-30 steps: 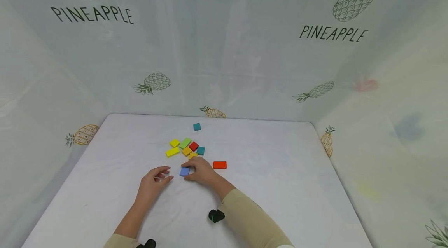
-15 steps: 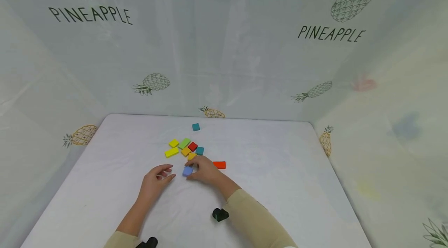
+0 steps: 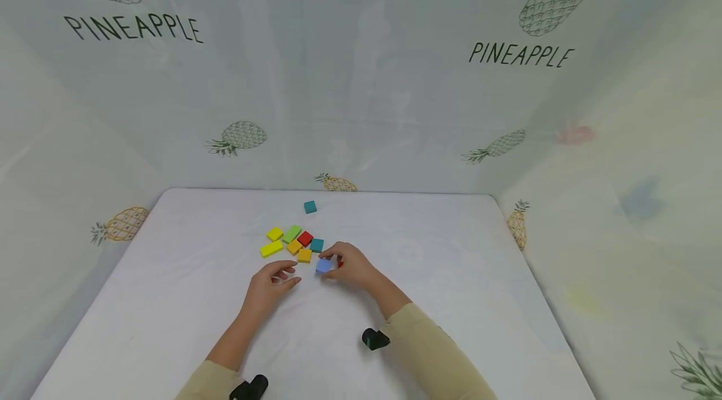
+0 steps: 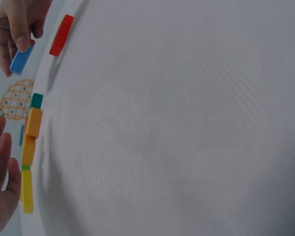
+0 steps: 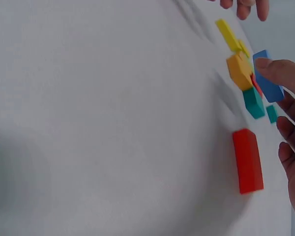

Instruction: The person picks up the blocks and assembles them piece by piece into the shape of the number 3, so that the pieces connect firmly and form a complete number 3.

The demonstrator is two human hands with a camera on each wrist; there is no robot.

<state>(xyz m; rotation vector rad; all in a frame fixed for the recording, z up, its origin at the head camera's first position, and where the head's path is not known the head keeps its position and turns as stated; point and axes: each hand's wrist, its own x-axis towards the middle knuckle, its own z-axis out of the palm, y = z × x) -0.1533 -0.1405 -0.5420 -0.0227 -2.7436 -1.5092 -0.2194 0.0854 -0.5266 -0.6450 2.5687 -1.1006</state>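
Note:
In the head view my right hand (image 3: 356, 269) pinches a blue block (image 3: 323, 266) between thumb and fingers. The right wrist view shows the thumb lying on the face of that blue block (image 5: 268, 78), held above the white cloth. To its left hovers my left hand (image 3: 269, 287), fingers loosely spread and holding nothing. Nearest the left hand is an orange block (image 3: 304, 256). An orange-red oblong block (image 5: 248, 161) lies on the cloth beneath the right hand; in the head view the hand mostly covers it.
Beyond the hands lie a second orange block (image 3: 294, 247), a teal block (image 3: 317, 246), a red block (image 3: 305, 238), a green block (image 3: 291, 234) and two yellow blocks (image 3: 271, 249). Another teal block (image 3: 310, 207) sits apart near the back edge of the white-covered table (image 3: 429, 274).
My right hand has moved right with the blue block, now over the orange-red block. The left hand has shifted right too. The front orange block has come into fuller view.

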